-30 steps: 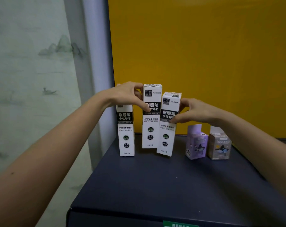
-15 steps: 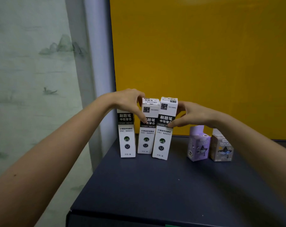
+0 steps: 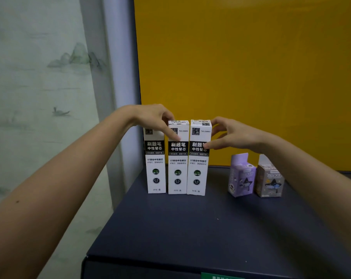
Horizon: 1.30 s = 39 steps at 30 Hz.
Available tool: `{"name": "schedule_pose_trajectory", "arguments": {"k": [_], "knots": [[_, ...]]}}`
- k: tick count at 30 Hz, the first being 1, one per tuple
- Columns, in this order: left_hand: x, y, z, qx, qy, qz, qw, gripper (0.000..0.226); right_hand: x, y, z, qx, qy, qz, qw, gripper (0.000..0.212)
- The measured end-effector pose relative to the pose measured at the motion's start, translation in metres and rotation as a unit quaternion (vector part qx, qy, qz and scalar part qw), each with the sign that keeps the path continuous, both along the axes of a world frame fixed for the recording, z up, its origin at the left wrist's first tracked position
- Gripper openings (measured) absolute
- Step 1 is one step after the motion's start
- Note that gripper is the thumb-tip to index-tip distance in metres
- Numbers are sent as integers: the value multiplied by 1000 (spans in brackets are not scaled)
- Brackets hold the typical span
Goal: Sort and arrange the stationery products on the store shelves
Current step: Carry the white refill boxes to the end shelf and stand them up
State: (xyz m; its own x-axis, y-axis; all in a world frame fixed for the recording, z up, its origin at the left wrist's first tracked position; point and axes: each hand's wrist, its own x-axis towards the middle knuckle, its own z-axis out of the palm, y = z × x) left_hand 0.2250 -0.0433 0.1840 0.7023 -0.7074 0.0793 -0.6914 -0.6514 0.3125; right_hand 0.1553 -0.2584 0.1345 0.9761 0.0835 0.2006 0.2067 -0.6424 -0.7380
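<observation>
Near edge of dark navy shelf top (image 3: 190,238): bare, with a green label strip at the front lip.

Further back: three tall white cardboard refill boxes with black bands, standing upright in a row, fronts facing out. Left box (image 3: 155,170), middle box (image 3: 177,172), right box (image 3: 197,172). Middle and right touching side by side; left one just beside, hairline gap, set a shade further back.

Left hand (image 3: 150,117): draped over the top of the left box, thumb pressed on the middle box's front, fingers (image 3: 173,135) curled loosely; pinched on the middle box, grip looks light. Right hand (image 3: 235,135): thumb tip on the right box's front edge, other fingers half open behind its top corner; light pinch, not a full grasp.

Right of those, well apart: small lilac carton (image 3: 241,178) and small grey-brown carton (image 3: 269,180), near each other, angled slightly.

Behind: yellow back panel (image 3: 251,77).

Probable step: squaring the row. To do well: press low rather than at the tops, since tall narrow boxes tip easily; slide, no lifting; close the left gap; line the front faces flush; release both hands slowly. Then straighten the small cartons.
</observation>
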Motion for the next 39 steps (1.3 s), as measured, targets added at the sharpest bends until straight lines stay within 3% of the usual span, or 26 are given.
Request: {"name": "schedule_pose_trajectory", "arguments": {"k": [12, 20, 23, 26, 30, 34, 39], "knots": [[-1, 1, 1, 12, -10, -17, 1000, 45, -2, 9, -4, 5, -13, -14, 1000, 51], [0, -9, 0, 56, -56, -15, 997, 70, -6, 1, -8, 5, -16, -35, 999, 58], [-11, -13, 2, 104, -154, 16, 982, 83, -19, -13, -6, -15, -31, -40, 999, 55], [-41, -26, -1, 26, -240, -5, 970, 74, -40, -44, -1, -58, -60, -54, 995, 51], [-84, -73, -27, -86, -235, -69, 966, 62, -57, -95, -9, -149, -35, -87, 984, 62], [-94, -130, -71, -20, -194, -40, 980, 70, -60, -129, -33, -197, 31, -71, 977, 76], [-73, -164, -99, 18, -65, 82, 994, 64, -58, -147, -56, -196, 18, -38, 980, 64]]}}
